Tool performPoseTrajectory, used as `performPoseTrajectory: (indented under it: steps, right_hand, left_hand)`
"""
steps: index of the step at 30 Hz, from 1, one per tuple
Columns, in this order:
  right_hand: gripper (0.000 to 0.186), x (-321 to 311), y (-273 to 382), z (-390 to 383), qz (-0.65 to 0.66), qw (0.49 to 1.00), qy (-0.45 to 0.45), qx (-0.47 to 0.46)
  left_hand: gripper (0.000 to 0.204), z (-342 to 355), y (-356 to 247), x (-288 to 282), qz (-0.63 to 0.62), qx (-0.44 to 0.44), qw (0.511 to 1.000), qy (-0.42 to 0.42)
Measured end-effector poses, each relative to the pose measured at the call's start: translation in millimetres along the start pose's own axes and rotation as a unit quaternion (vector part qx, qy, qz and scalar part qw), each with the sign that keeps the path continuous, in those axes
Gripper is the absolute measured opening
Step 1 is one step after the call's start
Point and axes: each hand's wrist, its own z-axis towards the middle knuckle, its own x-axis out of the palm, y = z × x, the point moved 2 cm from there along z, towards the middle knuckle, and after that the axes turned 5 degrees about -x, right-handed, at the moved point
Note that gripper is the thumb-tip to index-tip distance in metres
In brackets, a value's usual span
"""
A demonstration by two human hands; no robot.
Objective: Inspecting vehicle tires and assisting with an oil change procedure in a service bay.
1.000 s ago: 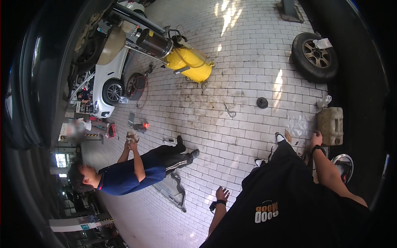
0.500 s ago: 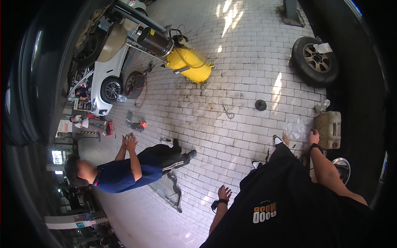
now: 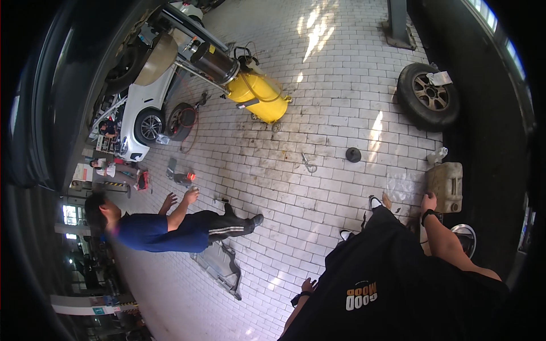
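Note:
My left hand (image 3: 307,285) hangs low beside my black shirt, its fingers apart and nothing seen in them. Part of that hand is hidden by the shirt. My right hand (image 3: 429,202) hangs at my other side with loosely bent fingers, and no held thing shows. In the picture it lies next to a dirty beige jerrycan (image 3: 446,184); whether they touch, I cannot tell. Clear plastic sheeting (image 3: 400,187) lies on the floor near that hand, and a white bottle (image 3: 437,155) is beside the jerrycan.
A co-worker in a blue shirt (image 3: 165,232) walks at left, near a grey plastic panel (image 3: 219,267). A yellow wheeled tank (image 3: 259,96) stands ahead. A loose wheel (image 3: 427,96) lies far right; a black round part (image 3: 353,154) and metal hook-shaped tool (image 3: 309,163) lie between.
My left hand has drawn back closer to my shirt, and less of it shows. The co-worker's legs and hands have shifted, with the hands moving apart. My right hand still hangs beside me.

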Motion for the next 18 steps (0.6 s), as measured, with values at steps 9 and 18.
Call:
performPoseTrajectory:
  steps: [9,18]
  right_hand:
    - [0.027,6.9,-2.2,1.4,0.021,1.000,-0.007,-0.016]
    - [0.028,5.1,-1.9,-7.4,0.062,0.998,0.005,0.021]
  left_hand:
    - [0.041,-5.6,-10.8,10.3,0.011,0.019,1.000,0.003]
    - [0.045,6.3,-36.7,20.2,0.043,0.032,0.998,0.044]
